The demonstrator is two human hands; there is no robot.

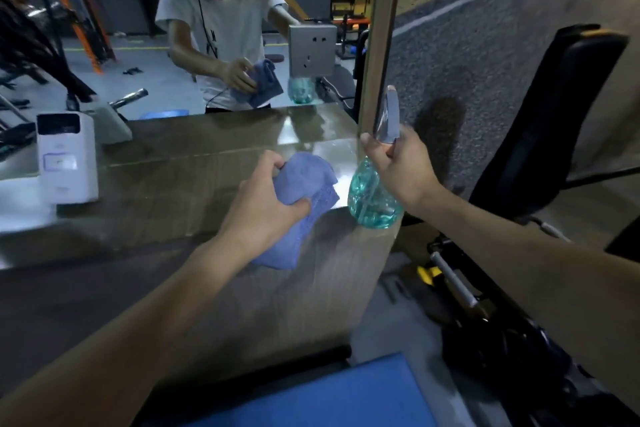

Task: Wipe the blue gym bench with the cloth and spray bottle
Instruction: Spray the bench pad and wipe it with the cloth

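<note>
Closest to me, at the bottom edge, is the blue bench (311,395); only a corner of its pad shows, and neither hand touches it. Above it, I have the left hand (266,208) clenched around a bunched blue cloth (308,180), whose loose end hangs below the palm. The cloth is pressed to or just over the glossy brown ledge (156,191); I cannot tell which. Just beside it on the right, the right hand (401,166) grips the neck of the spray bottle (372,204), fingers curled around the grey trigger head. The teal, see-through body hangs below the hand at the ledge's right end, well above the bench.

A white boxy device (67,159) stands on the ledge's left part. Behind the ledge a mirror (138,28) reflects the person with cloth and bottle, plus a gym floor and orange frames. A grey wall socket (312,50) sits on the mirror near its metal edge strip (384,28). To the right there is a grey speckled surface with a white stripe and a black padded machine back (554,121).
</note>
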